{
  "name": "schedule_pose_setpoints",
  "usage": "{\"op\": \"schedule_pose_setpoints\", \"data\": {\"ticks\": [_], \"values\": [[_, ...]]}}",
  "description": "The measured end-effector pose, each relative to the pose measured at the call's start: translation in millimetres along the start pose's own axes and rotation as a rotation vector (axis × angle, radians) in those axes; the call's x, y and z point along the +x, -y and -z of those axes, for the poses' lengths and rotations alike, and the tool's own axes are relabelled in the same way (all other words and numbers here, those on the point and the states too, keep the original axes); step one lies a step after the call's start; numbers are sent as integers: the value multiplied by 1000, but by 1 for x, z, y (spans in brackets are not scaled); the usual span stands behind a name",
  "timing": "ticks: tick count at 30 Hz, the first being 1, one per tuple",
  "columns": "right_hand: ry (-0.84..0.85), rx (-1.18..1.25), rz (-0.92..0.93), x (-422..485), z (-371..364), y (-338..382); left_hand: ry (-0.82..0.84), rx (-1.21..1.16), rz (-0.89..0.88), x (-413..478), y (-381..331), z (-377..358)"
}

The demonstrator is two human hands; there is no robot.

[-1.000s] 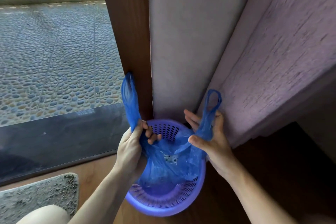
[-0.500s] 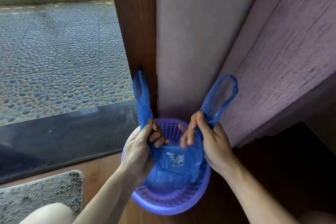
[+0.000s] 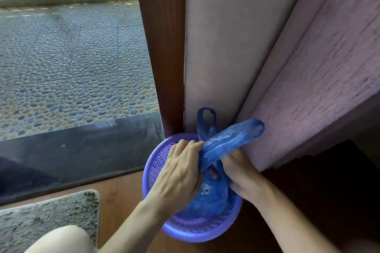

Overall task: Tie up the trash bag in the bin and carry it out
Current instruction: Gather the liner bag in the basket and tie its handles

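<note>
A blue plastic trash bag (image 3: 213, 197) sits inside a round purple perforated bin (image 3: 158, 162) on the wooden floor, in the corner by the wall. Its two loop handles are crossed over each other above the bin: one handle (image 3: 236, 135) lies across to the right, the other (image 3: 205, 121) stands up behind it. My left hand (image 3: 181, 172) grips the bag where the handles cross. My right hand (image 3: 240, 172) holds the bag from the right, partly hidden under the plastic.
A dark wooden door frame (image 3: 162, 47) and grey wall panel (image 3: 230, 37) rise just behind the bin. A purple textured wall (image 3: 320, 80) stands to the right. A grey mat (image 3: 47, 217) lies at the lower left, my knee (image 3: 61, 240) beside it. A pebbled balcony floor (image 3: 67, 63) lies beyond the glass.
Both hands have come together over the bin. The two handles, held apart and upright before, are now crossed over each other.
</note>
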State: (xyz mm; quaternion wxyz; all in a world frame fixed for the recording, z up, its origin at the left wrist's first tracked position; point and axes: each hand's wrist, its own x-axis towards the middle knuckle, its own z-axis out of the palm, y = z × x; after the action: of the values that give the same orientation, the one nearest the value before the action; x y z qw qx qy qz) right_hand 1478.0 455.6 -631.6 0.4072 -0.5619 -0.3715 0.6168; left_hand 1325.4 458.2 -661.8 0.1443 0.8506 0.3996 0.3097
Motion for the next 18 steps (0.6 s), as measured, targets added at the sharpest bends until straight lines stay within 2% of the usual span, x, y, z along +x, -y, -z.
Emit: {"op": "schedule_pose_setpoints", "data": {"ticks": [6,10,13,16,18], "values": [[-9,-64,4,-2,14,-8,143,286,-76,6,2,4],[90,-290,33,-6,15,-5,79,285,-39,3,3,5],[184,-351,56,-10,14,-1,47,295,-8,4,8,5],[211,-555,151,-20,19,3,92,261,25,4,7,2],[119,-793,233,-26,23,6,176,247,37,4,6,1]]}}
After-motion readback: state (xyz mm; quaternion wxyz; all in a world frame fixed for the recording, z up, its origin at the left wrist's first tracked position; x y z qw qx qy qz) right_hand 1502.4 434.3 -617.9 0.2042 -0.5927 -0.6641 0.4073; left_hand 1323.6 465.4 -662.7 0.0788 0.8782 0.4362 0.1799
